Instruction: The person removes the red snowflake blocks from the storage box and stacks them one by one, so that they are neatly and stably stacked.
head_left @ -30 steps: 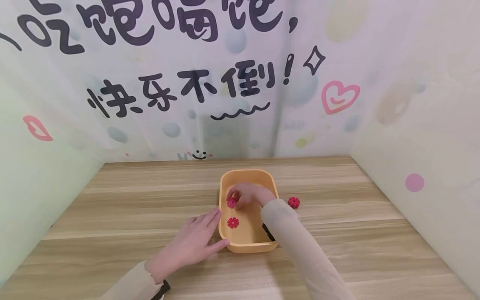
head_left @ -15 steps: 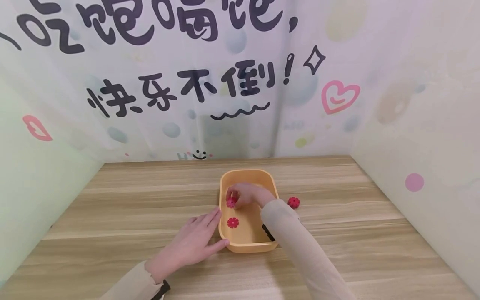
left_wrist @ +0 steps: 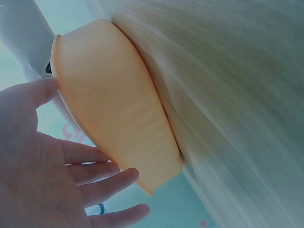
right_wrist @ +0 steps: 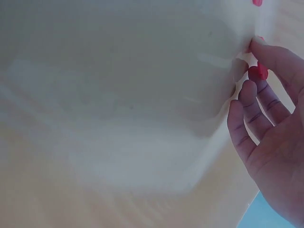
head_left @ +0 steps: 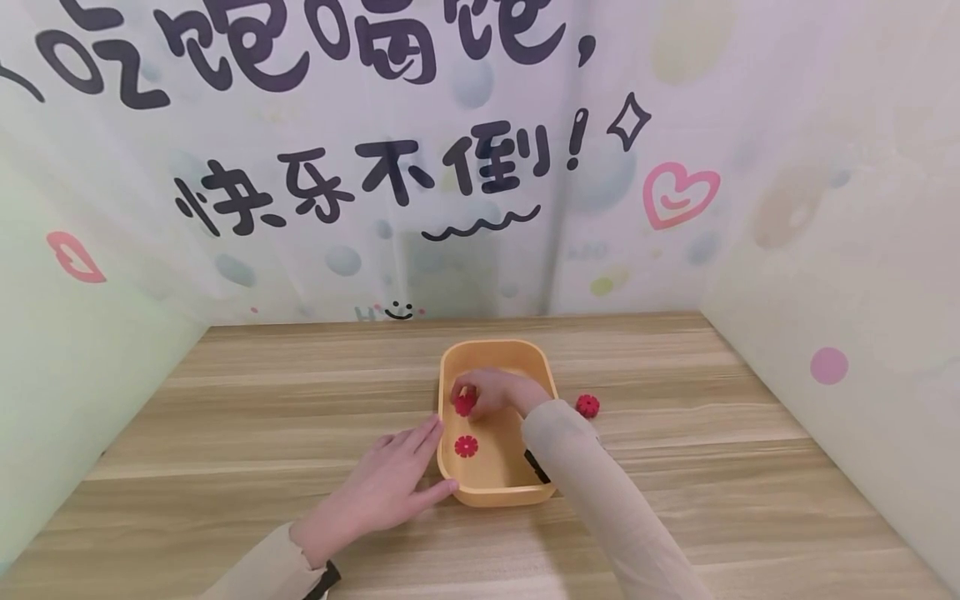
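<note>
An orange-yellow plastic box (head_left: 495, 493) stands on the wooden table. My right hand (head_left: 491, 390) reaches into it over the right rim and pinches a red snowflake disc (head_left: 466, 406) between thumb and fingers near the left wall. In the right wrist view that red disc (right_wrist: 261, 70) shows partly behind the fingertips. Another notched red disc (head_left: 466, 447) lies flat on the box floor, nearer to me. With straight, spread fingers my left hand (head_left: 386, 475) touches the box's left rim, thumb at the front corner; the left wrist view shows the box's outer wall (left_wrist: 111, 99) beside the fingers.
Right of the box, a thicker red notched piece (head_left: 588, 406) rests on the table (head_left: 300, 392). A printed white curtain (head_left: 480, 275) closes off the back, and pale walls stand at both sides. The right sleeve (head_left: 600, 492) hides part of the box's right rim.
The red snowflake disc between the right hand's fingers has turned slightly. The left hand, the box and the other red pieces stay where they were.
</note>
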`<action>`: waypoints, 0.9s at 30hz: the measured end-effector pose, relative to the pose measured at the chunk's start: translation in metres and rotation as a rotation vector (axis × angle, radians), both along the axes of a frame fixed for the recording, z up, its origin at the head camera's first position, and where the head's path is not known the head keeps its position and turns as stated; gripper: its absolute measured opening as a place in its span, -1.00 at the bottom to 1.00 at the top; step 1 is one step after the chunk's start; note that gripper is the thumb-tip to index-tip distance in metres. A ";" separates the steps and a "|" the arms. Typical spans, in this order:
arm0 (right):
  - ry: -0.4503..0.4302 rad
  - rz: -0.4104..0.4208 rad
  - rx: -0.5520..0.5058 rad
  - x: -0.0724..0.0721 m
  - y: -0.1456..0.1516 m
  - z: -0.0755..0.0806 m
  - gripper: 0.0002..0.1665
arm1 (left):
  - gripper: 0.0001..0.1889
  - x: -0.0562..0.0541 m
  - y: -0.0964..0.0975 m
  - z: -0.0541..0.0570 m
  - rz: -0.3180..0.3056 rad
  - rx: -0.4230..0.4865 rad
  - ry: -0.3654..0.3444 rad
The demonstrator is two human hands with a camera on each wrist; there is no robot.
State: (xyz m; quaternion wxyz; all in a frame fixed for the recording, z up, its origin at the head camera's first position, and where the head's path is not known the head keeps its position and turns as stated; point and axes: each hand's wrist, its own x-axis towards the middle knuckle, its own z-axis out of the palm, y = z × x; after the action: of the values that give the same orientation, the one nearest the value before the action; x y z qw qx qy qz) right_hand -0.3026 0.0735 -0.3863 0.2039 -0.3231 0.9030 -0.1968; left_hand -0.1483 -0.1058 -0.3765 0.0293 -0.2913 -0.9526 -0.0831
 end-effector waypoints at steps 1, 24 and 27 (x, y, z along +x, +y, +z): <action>-0.001 -0.005 0.001 0.000 0.000 0.000 -0.66 | -0.16 0.000 0.000 0.000 0.000 0.000 0.000; 0.124 0.030 -0.214 -0.008 0.015 0.032 -0.71 | -0.16 -0.001 0.001 0.000 -0.002 -0.003 0.006; 0.163 0.043 -0.253 -0.008 0.019 0.046 -0.70 | -0.16 -0.001 0.001 0.001 -0.002 -0.004 -0.002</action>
State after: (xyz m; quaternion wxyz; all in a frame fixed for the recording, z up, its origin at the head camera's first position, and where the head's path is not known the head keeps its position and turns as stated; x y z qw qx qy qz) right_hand -0.3106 0.0928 -0.3401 0.0918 -0.3805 0.8773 -0.2776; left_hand -0.1490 -0.1049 -0.3754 0.0278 -0.2921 -0.9525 -0.0814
